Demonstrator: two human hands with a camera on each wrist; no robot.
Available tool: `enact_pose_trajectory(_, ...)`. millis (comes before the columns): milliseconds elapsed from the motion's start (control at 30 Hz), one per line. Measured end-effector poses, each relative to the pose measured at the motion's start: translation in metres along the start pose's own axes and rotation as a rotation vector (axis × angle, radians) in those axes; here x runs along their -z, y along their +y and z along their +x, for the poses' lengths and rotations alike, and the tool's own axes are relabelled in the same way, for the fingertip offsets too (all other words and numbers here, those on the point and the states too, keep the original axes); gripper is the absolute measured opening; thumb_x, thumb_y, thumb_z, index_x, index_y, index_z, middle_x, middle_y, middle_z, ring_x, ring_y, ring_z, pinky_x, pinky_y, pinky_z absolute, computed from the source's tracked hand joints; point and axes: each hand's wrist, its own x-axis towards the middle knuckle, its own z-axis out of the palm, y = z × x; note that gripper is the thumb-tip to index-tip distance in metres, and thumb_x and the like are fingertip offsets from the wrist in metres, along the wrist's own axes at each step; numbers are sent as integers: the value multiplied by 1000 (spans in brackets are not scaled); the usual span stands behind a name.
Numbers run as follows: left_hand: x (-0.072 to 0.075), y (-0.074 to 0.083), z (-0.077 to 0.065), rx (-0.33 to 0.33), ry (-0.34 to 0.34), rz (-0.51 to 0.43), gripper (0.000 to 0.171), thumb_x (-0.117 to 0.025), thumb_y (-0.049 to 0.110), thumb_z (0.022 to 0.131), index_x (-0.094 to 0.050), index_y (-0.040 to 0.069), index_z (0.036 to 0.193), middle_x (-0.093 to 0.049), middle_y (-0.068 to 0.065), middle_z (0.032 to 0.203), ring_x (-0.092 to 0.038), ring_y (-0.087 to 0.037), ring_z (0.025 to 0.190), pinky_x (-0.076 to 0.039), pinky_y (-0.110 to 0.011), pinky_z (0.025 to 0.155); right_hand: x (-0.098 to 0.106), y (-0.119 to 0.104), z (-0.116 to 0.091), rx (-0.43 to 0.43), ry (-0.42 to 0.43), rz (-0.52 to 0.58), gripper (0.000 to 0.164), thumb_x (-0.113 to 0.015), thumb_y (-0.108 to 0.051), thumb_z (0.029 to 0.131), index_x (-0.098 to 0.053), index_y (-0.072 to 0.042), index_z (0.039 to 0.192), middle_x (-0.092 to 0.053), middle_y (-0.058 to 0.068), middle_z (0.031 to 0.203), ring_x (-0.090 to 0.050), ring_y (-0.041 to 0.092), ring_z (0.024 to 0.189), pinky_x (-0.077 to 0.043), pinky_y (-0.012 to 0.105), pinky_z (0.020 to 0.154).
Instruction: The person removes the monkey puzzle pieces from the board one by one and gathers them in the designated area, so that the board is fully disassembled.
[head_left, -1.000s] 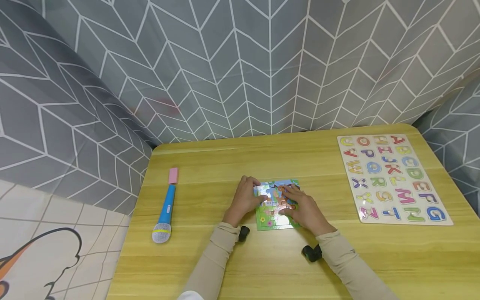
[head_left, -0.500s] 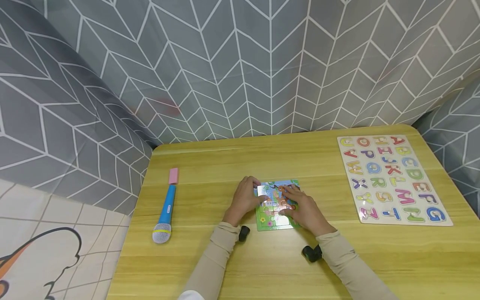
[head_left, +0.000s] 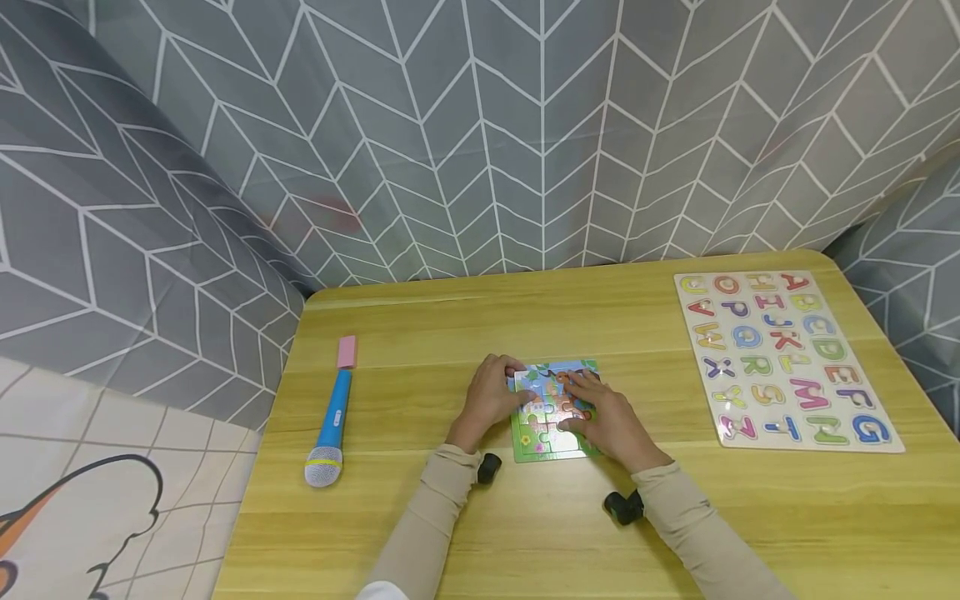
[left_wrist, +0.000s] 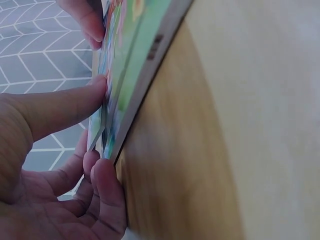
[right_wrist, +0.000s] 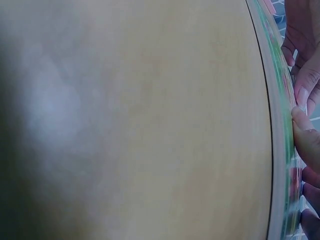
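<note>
A small square jigsaw puzzle (head_left: 555, 454) with a cartoon scene lies on the table, its pieces joined inside a green-edged tray. At its left side my left hand (head_left: 491, 398) pinches the pieces, thumb on the picture and fingers at the far left edge. In the left wrist view, a corner of the jigsaw puzzle (left_wrist: 122, 75) stands slightly raised from its tray beside those fingers. My right hand (head_left: 611, 422) spreads over the right half, fingertips and thumb resting on the picture. The right wrist view has the right thumb (right_wrist: 306, 140) on the puzzle's surface.
An alphabet peg board (head_left: 787, 358) lies at the right of the wooden table (head_left: 450, 325). On the left are a blue toy microphone (head_left: 334, 417) and a pink block (head_left: 347, 352) touching its end. A patterned grey curtain (head_left: 480, 142) hangs along the far edge.
Almost nothing differs; both hands stay at the puzzle. The raised edge of the pieces by the left fingers shows slightly more than a second ago.
</note>
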Motion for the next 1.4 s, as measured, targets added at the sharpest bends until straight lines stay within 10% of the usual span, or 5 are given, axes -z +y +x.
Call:
enact_pose_trajectory(933,4,-11,-5,-123,-18,-285,40,-77,-3,82,-63,4,119,-60,-11,104,-54,-18,87,-49,-25,78,-2,-1,-2,-14,-4,37,73,-81,-17,83,-49,-3,147,-39,14,160,-24,42,153,-25,65,120)
enact_pose_trajectory(1167,9,-13,-16,-107,-1,-132,59,-82,15,84,-57,8,137,-57,-15,133,-55,-32,123,-48,-47,106,-3,-3,-1,8,4,22,72,-81,-16,83,-50,-1,146,-40,17,159,-25,45,152,-26,66,118)
enact_pose_trajectory(1400,5,-20,-34,-109,-72,131,84,-75,42,89,-36,11,156,-26,-14,166,-22,-38,155,-8,-63,126,-2,-5,-2,12,-6,-1,72,-81,-16,83,-49,1,146,-40,18,159,-26,46,151,-27,66,118)
